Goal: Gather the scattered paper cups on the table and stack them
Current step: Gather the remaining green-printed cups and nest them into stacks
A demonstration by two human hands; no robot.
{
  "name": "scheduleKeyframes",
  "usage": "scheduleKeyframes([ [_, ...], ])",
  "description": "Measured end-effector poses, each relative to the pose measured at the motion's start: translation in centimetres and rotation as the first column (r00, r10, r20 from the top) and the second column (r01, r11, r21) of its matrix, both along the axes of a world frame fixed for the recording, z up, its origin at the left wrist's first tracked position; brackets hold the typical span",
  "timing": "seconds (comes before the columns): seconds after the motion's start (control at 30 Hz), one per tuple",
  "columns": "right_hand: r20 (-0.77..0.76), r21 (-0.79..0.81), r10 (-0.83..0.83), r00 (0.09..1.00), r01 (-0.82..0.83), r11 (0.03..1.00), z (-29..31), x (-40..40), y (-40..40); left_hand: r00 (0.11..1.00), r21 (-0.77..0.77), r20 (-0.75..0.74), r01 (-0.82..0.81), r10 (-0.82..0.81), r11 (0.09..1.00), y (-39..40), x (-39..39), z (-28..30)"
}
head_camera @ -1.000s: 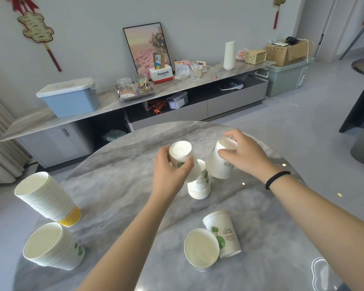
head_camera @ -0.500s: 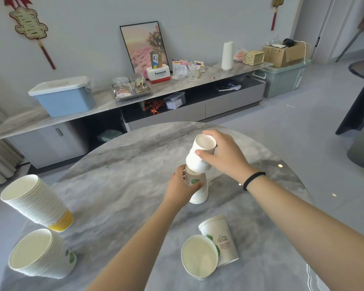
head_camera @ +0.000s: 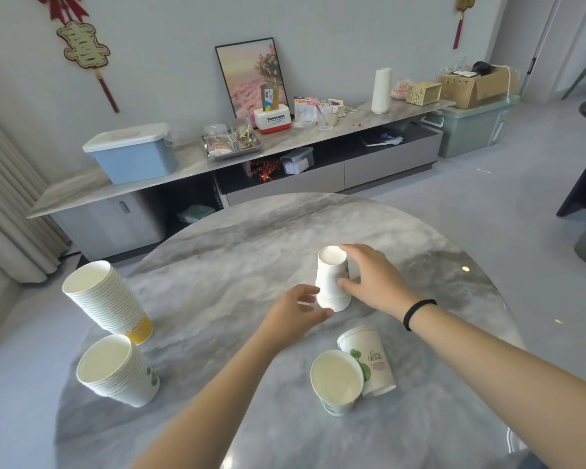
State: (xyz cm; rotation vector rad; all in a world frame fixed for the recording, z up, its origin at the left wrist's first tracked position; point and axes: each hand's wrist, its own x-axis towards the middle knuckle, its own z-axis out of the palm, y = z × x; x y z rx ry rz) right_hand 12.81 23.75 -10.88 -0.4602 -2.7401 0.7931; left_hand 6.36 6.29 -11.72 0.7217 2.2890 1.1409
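An upside-down stack of white paper cups [head_camera: 332,277] stands mid-table on the round marble table [head_camera: 217,265]. My right hand [head_camera: 369,277] wraps its fingers around the stack's right side. My left hand [head_camera: 296,311] hovers just left of the stack's base, fingers apart, holding nothing. Nearer me, one cup [head_camera: 335,380] lies tilted with its mouth toward me, and another upside-down cup [head_camera: 369,360] with a green leaf print leans behind it.
Two tall leaning stacks of cups sit at the table's left: one with a yellow bottom cup [head_camera: 107,301], one nearer with green print [head_camera: 117,370]. Beyond the table a long low cabinet [head_camera: 251,154] holds a blue box [head_camera: 132,154] and clutter.
Both held cups have gone onto the upside-down stack. My left hand has let go and drawn back to the left; my right hand has come down onto the stack's side.
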Motion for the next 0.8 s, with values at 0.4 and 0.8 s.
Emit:
scheduleKeyframes([
  [0.4,0.526,-0.242,-0.03,0.85,0.184,0.953,-2.6,7.2,-2.3,0.952,-0.214,-0.029,0.291,-0.304,0.932,-4.0,6.9,-2.0],
  [0.8,0.396,-0.479,0.168,0.903,0.047,0.877,-4.0,7.6,-3.7,0.922,0.117,0.209,-0.355,0.326,0.928,-5.5,4.3,-2.7],
])
